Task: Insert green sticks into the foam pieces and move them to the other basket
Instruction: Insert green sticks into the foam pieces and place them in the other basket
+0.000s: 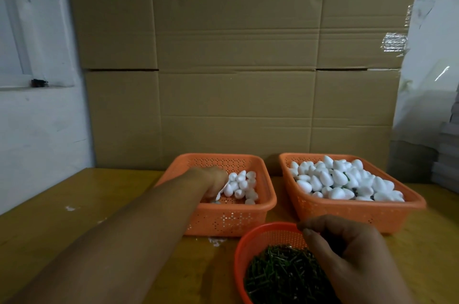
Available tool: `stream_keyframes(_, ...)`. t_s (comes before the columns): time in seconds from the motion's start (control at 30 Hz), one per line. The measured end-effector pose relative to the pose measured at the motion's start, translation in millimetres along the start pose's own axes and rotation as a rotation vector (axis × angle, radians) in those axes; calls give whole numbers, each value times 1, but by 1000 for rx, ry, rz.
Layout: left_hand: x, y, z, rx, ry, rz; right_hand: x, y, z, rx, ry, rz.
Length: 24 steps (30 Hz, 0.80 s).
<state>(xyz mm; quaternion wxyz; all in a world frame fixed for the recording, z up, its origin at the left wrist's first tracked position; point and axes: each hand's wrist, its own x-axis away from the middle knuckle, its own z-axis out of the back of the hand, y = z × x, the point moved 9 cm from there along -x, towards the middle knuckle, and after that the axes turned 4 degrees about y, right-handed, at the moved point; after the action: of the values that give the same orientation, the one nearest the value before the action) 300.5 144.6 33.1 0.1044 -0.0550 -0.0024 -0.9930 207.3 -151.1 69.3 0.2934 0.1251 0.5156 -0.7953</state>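
Note:
My left hand reaches down into the left orange basket. Its fingers curl round one white foam piece at the edge of a small heap of foam pieces. The right orange basket is piled high with foam pieces, and bits of green show between them. My right hand hovers over the round orange bowl of short green sticks. Its thumb and forefinger are pinched together near the bowl's far rim. Whether a stick lies between them is hidden.
Everything stands on a yellow-brown wooden table. A wall of large cardboard boxes rises right behind the baskets. White crumbs lie on the table in front of the left basket. Stacked grey material stands at the far right.

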Motion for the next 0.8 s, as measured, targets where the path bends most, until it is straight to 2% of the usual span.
stream_keyframes(0.13,8,2,14,80,68,-31,0,-2,2,23,17,36)
stream_keyframes(0.23,17,7,31,120,200,-94,1,-3,0,26,-6,30)
stream_keyframes(0.43,41,16,62,449,448,-190,0,-3,-1,125,-42,33)
stream_keyframes(0.6,87,36,79,630,578,-311,-3,1,-6,264,-133,18)
stream_keyframes(0.8,146,73,78,650,664,-510,-3,2,-23,434,-321,74)
